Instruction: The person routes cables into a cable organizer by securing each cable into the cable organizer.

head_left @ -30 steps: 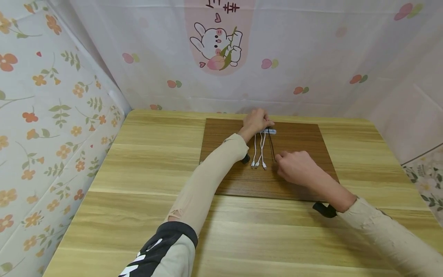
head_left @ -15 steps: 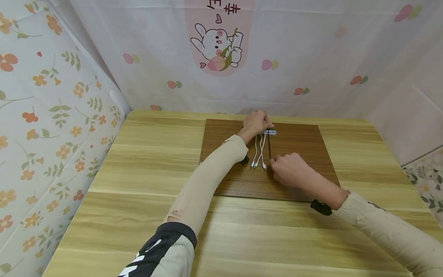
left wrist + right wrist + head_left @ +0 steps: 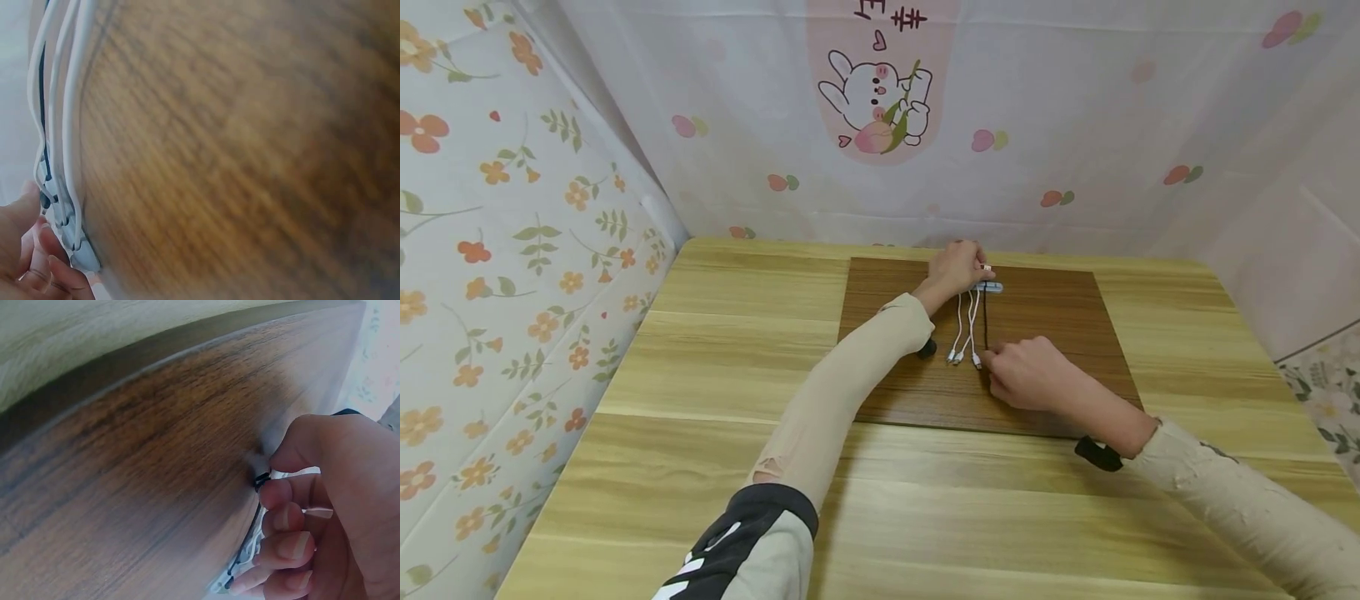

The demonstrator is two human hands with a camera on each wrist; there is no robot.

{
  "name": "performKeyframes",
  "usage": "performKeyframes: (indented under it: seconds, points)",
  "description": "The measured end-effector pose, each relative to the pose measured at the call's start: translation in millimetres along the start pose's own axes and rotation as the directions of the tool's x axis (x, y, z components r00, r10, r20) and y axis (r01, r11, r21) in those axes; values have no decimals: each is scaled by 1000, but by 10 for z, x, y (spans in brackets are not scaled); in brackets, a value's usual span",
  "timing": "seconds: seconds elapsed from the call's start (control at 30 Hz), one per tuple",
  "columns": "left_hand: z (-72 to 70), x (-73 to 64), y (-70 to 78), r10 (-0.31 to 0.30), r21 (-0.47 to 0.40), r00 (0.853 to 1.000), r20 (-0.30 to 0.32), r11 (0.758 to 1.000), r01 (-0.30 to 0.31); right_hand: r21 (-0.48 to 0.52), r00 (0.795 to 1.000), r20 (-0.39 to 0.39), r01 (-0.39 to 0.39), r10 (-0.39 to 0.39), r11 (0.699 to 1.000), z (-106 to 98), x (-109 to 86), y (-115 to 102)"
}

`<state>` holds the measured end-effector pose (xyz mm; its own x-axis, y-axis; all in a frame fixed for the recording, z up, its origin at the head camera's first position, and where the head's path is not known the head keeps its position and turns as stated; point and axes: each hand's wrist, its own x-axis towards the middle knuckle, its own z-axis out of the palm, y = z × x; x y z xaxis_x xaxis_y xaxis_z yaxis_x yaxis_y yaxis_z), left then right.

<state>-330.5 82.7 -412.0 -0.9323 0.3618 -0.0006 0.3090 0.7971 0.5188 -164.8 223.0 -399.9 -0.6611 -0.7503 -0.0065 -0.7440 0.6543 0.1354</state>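
Observation:
A pale blue cable clip (image 3: pixel 992 287) lies near the back edge of a dark brown board. Several white cables (image 3: pixel 70 112) run through its slots, their plugs lying toward the front. Beside them a black cable (image 3: pixel 986 312) stretches straight from the clip to my right hand. At the clip, my left hand (image 3: pixel 955 268) pinches the dark end of the black cable between thumb and finger; a small white bit shows by the fingertips. My right hand (image 3: pixel 1033 373) pinches the near end, whose black tip (image 3: pixel 261 481) shows between thumb and forefinger, the other fingers curled.
The brown board (image 3: pixel 1060 333) rests on a light wood-grain table (image 3: pixel 700 400). A white printed curtain (image 3: pixel 1075 117) hangs behind the table, and a flowered cloth (image 3: pixel 535 333) covers the left side.
My right hand has shifted a little left, and the black cable has gone from slanted to straight. The left hand stays at the clip, with a white bit now showing at its fingertips.

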Motion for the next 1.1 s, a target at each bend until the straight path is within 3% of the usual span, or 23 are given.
performKeyframes:
  seconds: [0.2, 0.47, 0.67, 0.9, 1.1]
  points:
    - [-79, -31, -41, 16, -35, 1000, 14, 999, -15, 46, 1000, -28, -1, 2, 999, -26, 16, 4]
    - [-326, -159, -206, 119, -97, 993, 28, 989, -116, 109, 998, -62, 1, 6, 994, -71, 24, 53]
    - [-413, -284, -334, 184, -140, 983, 7, 974, -181, 119, 997, -66, -23, 31, 993, -83, -8, 111]
    - [-475, -513, -388, 252, -204, 968, 3, 947, -246, 157, 998, -41, -30, 36, 987, -85, -16, 128]
    - [-563, -815, -450, 321, -219, 944, 74, 929, -299, 150, 997, -61, -40, 49, 988, -81, -24, 123]
